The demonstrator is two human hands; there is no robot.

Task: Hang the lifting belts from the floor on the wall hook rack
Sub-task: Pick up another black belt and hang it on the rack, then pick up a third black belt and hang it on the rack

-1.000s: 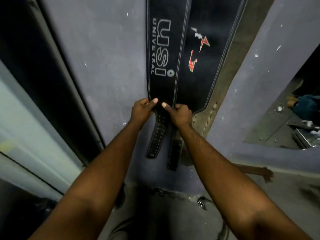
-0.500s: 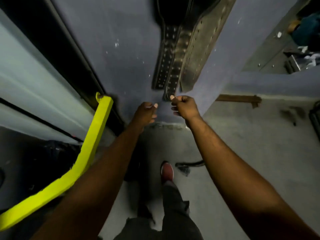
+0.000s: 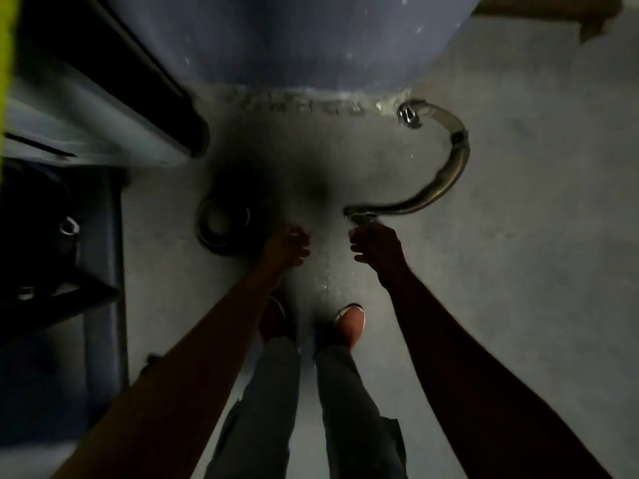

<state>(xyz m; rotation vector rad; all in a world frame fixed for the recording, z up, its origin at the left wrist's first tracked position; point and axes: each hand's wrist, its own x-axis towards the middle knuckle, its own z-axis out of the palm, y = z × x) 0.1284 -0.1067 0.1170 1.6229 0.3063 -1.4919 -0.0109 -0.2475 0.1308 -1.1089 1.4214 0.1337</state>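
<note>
I am looking straight down at a dim grey floor. A long belt (image 3: 449, 167) lies curved on edge at the right, its buckle end (image 3: 408, 114) by the foot of the wall. My right hand (image 3: 375, 247) hovers just below its near end, fingers curled and slightly apart, with nothing in them. A second, dark belt (image 3: 221, 226) lies coiled on the floor at the left. Next to that coil, my left hand (image 3: 287, 245) hangs with loose fingers and holds nothing. The wall hooks and the hung belts are out of view.
The blue-grey wall (image 3: 294, 39) rises at the top. A dark frame and pale panel (image 3: 103, 108) run along the left, with a dark bench or rack (image 3: 69, 254) below. My feet in red shoes (image 3: 349, 324) stand between my arms. A yellow bar (image 3: 7, 46) edges the far left.
My view has dropped from the hung belts on the wall down to the floor. Both hands have let go of the belt ends and lowered toward the belts on the floor.
</note>
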